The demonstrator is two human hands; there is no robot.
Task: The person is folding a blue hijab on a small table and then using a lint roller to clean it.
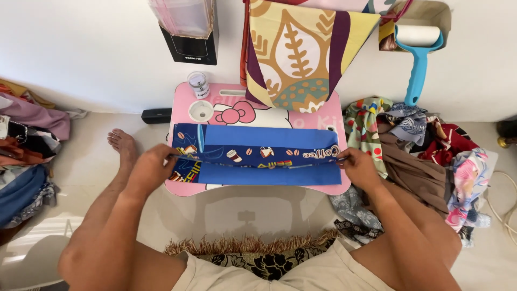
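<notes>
As arms splay, both hands (153,167) pinching blue cloth (258,156).

The blue cloth (258,156) hides most of the pink table (186,102); its legs are unseen. The hanging patterned fabric (301,54) is cut off at the top edge.

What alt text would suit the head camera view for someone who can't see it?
Two bare hands, left hand and right hand, pinch the ends of a folded blue patterned cloth on a small pink lap table. Heaps of clothes lie on the floor either side.
</notes>
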